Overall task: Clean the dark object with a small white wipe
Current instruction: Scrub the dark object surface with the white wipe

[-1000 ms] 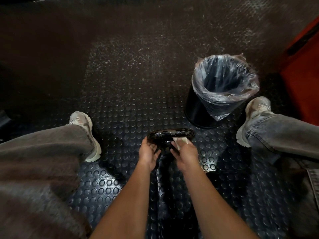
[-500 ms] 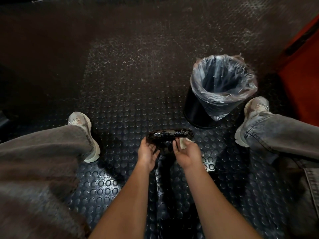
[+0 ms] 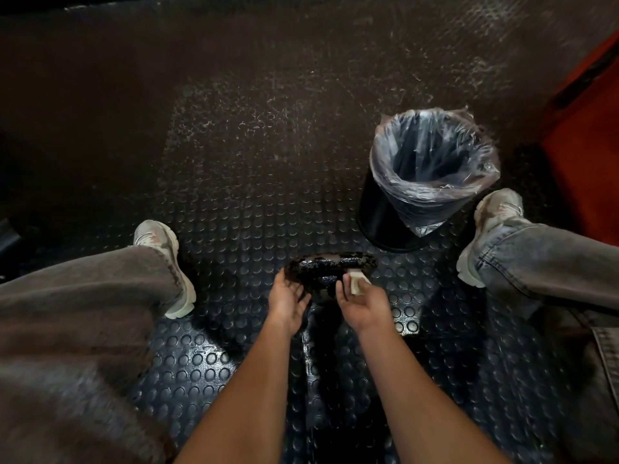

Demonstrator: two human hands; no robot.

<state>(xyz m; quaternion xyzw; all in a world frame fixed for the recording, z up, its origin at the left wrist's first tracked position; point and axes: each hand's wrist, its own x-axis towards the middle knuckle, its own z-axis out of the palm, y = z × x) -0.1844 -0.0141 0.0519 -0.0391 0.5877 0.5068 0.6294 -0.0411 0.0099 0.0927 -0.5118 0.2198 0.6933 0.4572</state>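
A dark, glossy oblong object is held low over the studded floor between my knees. My left hand cups its left end from below, fingers curled round it. My right hand grips a small folded white wipe and holds it against the object's right end. The underside of the object is hidden by both hands.
A black bin with a clear plastic liner stands just beyond and right of the hands. My two shoes rest on the black studded rubber floor. A red surface borders the far right.
The right hand with the wipe has slid from the top of the object's right part to its right end, turning palm inward. The left hand has held still.
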